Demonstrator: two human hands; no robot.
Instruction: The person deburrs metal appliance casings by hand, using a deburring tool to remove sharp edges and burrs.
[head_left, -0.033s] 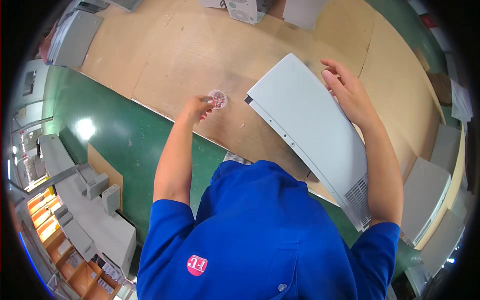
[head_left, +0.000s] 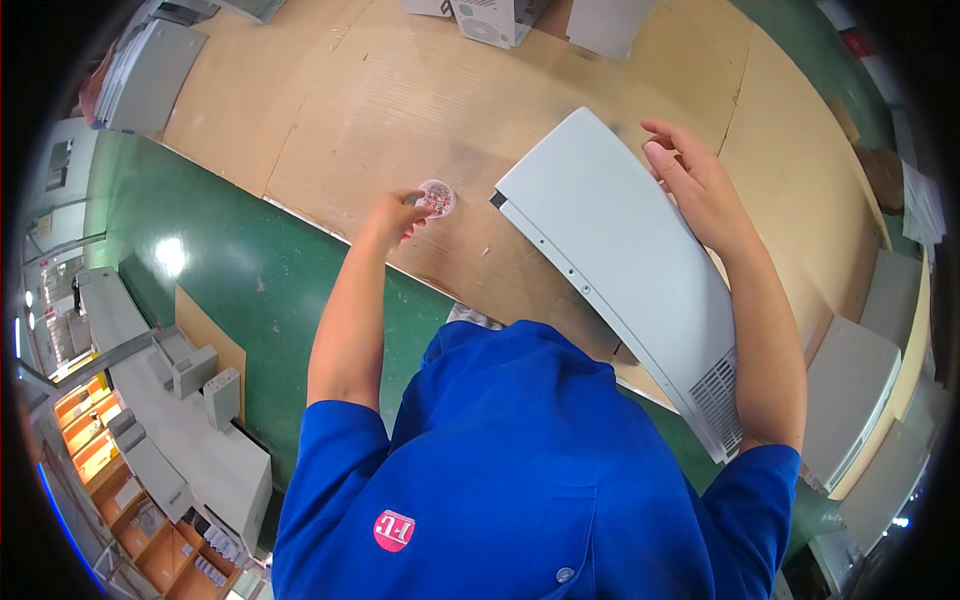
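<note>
A small round cup [head_left: 439,197] with red and silvery bits stands on the brown tabletop. My left hand [head_left: 398,214] is at its left side, thumb and forefinger against the rim, the other fingers curled and partly hidden. A long light-grey housing [head_left: 615,230], with holes along one edge and a slotted grille at its near end, lies slanted across the table's front edge. Just past its far right edge is my right hand [head_left: 697,190], fingers loosely bent and apart, nothing visible in them. My right forearm runs along that edge.
White boxes and panels [head_left: 488,22] stand at the table's far side. More grey housings [head_left: 852,395] rest at the right. A stack of grey panels [head_left: 153,80] is at the far left. Beyond the green floor [head_left: 210,220] stands a grey bench [head_left: 190,400] with parts.
</note>
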